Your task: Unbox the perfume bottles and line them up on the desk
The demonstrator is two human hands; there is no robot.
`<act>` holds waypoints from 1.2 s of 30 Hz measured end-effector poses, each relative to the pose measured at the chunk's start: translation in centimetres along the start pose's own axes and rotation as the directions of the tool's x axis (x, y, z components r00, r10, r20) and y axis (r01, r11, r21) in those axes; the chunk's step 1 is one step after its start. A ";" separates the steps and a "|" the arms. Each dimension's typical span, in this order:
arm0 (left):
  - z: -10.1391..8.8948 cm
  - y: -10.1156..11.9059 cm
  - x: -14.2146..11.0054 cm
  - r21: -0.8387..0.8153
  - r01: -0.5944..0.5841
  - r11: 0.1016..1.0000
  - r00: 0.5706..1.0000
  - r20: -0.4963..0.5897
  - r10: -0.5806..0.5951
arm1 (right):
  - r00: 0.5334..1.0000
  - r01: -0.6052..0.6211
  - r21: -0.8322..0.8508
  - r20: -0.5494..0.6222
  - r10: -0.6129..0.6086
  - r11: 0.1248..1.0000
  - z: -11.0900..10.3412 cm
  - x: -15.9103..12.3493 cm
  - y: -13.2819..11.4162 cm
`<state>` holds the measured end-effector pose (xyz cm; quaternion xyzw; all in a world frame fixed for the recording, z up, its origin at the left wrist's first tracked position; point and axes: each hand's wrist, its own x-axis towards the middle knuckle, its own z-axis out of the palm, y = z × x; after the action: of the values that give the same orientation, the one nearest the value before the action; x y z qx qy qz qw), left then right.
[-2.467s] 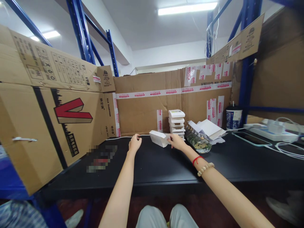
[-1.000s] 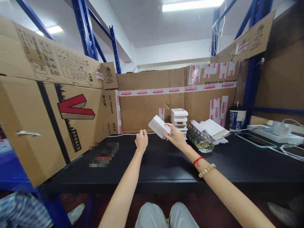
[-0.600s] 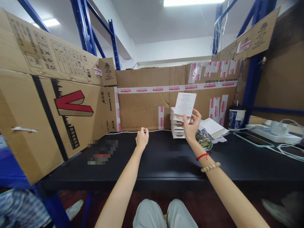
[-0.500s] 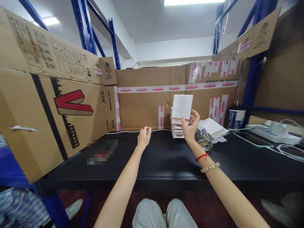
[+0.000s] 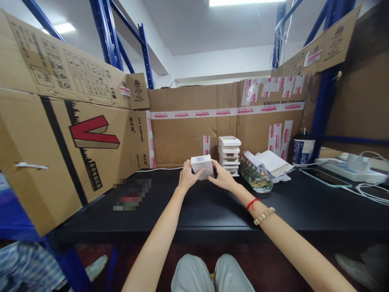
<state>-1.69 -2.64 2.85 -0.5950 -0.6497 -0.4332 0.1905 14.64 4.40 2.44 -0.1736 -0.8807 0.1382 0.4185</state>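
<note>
A small white box (image 5: 202,165) with a label on its upper face is held just above the black tabletop (image 5: 194,211) between both hands. My left hand (image 5: 187,177) grips its left side with thumb and fingers. My right hand (image 5: 221,178), with a red string and a bead bracelet at the wrist, closes on its right side. Just behind stands a stack of similar white boxes (image 5: 229,155).
Cardboard walls (image 5: 188,129) close in the left and back. A glass jar (image 5: 255,179), loose white papers (image 5: 269,162), a paper cup (image 5: 300,151), a phone (image 5: 322,177) and a power strip with cables (image 5: 352,172) lie right. Another person's shoe (image 5: 97,267) shows lower left.
My right hand lifted the white box, turned it upright in the air, then brought it down. My left hand rose from the table and took hold of the box too.
</note>
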 end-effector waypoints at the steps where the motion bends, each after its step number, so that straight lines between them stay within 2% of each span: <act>1: 0.0 0.0 0.1 0.011 -0.032 0.999 0.999 -0.006 0.033 | 0.999 0.029 0.018 -0.045 -0.028 0.999 0.0 0.0 0.1; 4: 0.1 0.0 0.2 0.053 -0.080 0.995 0.997 0.010 0.080 | 0.983 0.097 0.037 -0.159 -0.090 0.995 -0.2 0.2 0.2; 8: 0.0 -0.2 0.3 0.084 -0.046 0.995 0.996 0.081 0.039 | 0.967 0.144 -0.013 -0.212 -0.144 0.989 -0.5 0.3 0.1; 11: 0.0 -0.2 0.3 0.082 -0.060 0.995 0.987 0.151 0.048 | 0.968 0.171 -0.068 -0.176 -0.181 0.983 -0.6 0.3 -0.1; 15: 0.1 -0.1 0.2 0.078 -0.093 0.993 0.974 0.214 0.074 | 0.981 0.159 -0.084 -0.103 -0.167 0.984 -0.3 0.3 0.0; 21: 0.1 0.2 0.1 0.080 -0.108 0.991 0.961 0.264 0.083 | 0.984 0.133 -0.115 -0.101 -0.145 0.984 -0.1 0.4 0.4; 36: 0.3 0.4 0.0 0.071 -0.170 0.983 0.946 0.291 0.143 | 0.989 0.104 -0.141 -0.088 -0.117 0.985 -0.5 0.4 0.2</act>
<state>-1.27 -2.43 2.80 -0.6911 -0.6408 -0.2953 0.1569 14.82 4.77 2.90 -0.1588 -0.8753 0.0461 0.4545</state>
